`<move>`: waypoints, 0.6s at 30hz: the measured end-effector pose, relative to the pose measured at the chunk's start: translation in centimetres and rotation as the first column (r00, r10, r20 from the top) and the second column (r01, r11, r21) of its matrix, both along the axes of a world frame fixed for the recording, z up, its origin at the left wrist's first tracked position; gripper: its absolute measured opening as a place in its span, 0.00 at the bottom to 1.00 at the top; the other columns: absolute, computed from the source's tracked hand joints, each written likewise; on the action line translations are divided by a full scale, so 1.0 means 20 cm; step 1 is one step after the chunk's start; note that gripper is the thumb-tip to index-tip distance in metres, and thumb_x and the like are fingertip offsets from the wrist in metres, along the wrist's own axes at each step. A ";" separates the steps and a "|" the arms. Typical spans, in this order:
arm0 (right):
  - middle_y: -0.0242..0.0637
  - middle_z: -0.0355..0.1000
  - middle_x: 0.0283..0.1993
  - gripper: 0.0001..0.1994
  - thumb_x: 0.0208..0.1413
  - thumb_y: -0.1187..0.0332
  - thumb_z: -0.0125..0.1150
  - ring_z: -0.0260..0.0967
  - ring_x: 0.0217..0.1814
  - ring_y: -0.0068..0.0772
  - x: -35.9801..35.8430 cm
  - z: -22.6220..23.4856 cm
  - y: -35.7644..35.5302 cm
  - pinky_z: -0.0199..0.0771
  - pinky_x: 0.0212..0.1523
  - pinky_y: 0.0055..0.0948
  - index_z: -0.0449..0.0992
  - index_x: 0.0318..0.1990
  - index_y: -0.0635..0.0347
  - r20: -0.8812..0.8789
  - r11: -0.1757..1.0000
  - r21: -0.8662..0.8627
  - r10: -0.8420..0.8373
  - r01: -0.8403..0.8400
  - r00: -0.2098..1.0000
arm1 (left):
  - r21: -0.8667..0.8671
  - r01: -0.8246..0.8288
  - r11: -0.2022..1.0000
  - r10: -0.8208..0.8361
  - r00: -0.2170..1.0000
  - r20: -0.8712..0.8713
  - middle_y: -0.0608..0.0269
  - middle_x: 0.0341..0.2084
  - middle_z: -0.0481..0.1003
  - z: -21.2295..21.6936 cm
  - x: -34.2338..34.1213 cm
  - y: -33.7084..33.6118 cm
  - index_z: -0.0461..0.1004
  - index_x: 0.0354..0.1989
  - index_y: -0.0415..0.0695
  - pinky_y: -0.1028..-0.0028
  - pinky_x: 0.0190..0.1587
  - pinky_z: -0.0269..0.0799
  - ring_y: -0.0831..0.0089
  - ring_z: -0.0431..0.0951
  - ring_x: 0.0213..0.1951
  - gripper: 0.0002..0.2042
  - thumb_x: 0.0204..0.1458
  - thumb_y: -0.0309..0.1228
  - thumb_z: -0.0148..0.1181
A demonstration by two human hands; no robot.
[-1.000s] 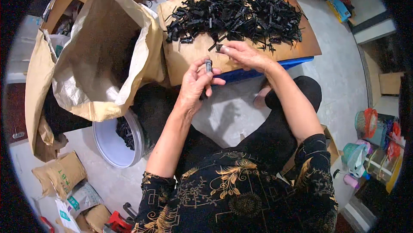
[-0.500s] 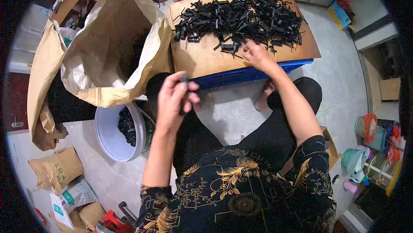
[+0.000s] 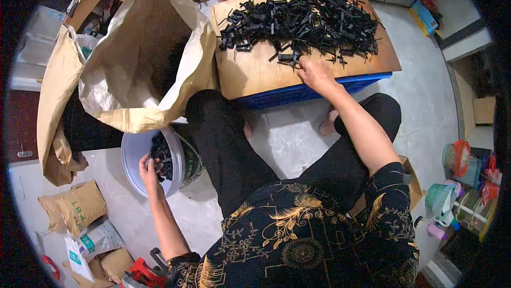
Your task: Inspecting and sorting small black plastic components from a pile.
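Note:
A heap of small black plastic parts (image 3: 301, 22) with thin prongs lies on a wooden board (image 3: 261, 78). My right hand (image 3: 318, 74) is at the heap's near edge, fingers curled in and closed at a black plastic part (image 3: 289, 58); the fingertips are partly hidden. Down to the left, my left hand (image 3: 150, 171) reaches over the rim of a white bucket (image 3: 133, 155). Its fingers are somewhat apart, beside black parts (image 3: 164, 161) inside the bucket, and no grip on any of them shows.
The board rests on a blue crate (image 3: 319, 87) in front of my knees. A large open woven sack (image 3: 128, 120) stands left of it, just beyond the bucket. Brown packages (image 3: 74, 205) and a red object (image 3: 143, 274) are on the floor at lower left. Baskets (image 3: 439, 197) stand at right.
My left hand has moved down and left from in front of the board into the bucket; the dark piece it held no longer shows. My right hand has stayed at the heap's edge, its fingers curling.

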State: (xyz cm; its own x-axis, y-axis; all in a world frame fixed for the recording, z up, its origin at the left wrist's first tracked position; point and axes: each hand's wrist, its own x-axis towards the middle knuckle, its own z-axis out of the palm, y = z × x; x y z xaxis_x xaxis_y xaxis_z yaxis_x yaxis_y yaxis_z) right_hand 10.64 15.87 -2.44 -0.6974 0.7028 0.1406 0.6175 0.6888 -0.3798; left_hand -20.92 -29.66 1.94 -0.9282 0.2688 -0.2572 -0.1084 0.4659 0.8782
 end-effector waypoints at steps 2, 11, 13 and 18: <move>0.48 0.70 0.26 0.08 0.44 0.66 0.57 0.69 0.31 0.52 -0.03 0.00 0.00 0.68 0.33 0.46 0.70 0.28 0.60 0.004 0.999 0.030 0.023 -0.023 1.000 | -0.169 0.021 0.985 -0.094 0.895 -0.436 0.57 0.32 0.72 -0.12 -0.05 -0.07 0.62 0.50 0.42 0.79 0.27 0.67 0.73 0.73 0.28 0.17 0.52 0.32 0.52; 0.47 0.70 0.26 0.08 0.47 0.67 0.52 0.70 0.30 0.48 0.00 -0.03 0.06 0.68 0.31 0.43 0.72 0.31 0.61 -0.113 0.986 -0.165 -0.008 -0.011 0.994 | -0.162 0.605 0.780 -0.444 0.351 -0.824 0.56 0.34 0.72 0.35 0.61 0.70 0.69 0.36 0.35 0.75 0.37 0.68 0.68 0.73 0.34 0.09 0.46 0.15 0.49; 0.38 0.69 0.24 0.07 0.48 0.67 0.53 0.66 0.27 0.35 -0.01 -0.03 0.09 0.65 0.28 0.34 0.72 0.30 0.61 -0.197 0.914 -0.406 -0.074 -0.013 0.978 | -0.122 0.729 0.673 -0.527 0.357 -0.771 0.57 0.33 0.72 0.38 0.71 0.94 0.69 0.36 0.35 0.76 0.35 0.69 0.70 0.74 0.31 0.07 0.48 0.17 0.49; 0.19 0.61 0.19 0.05 0.51 0.65 0.55 0.52 0.21 0.10 -0.09 0.05 0.07 0.50 0.20 0.15 0.72 0.29 0.56 -0.388 0.630 -0.760 -0.248 -0.157 0.888 | 0.384 0.661 0.644 -0.706 0.707 -0.033 0.57 0.36 0.72 0.28 0.78 1.47 0.65 0.46 0.36 0.79 0.28 0.69 0.73 0.75 0.30 0.14 0.51 0.26 0.52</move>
State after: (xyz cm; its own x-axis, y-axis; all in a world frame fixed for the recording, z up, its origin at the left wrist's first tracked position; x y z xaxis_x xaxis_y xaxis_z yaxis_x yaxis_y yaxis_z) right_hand 8.84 17.19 -1.39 -0.6683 0.7191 -0.1904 0.2760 0.0020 -0.9612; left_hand -5.37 -0.31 7.46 -0.4141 0.9043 -0.1040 0.0118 0.1196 0.9928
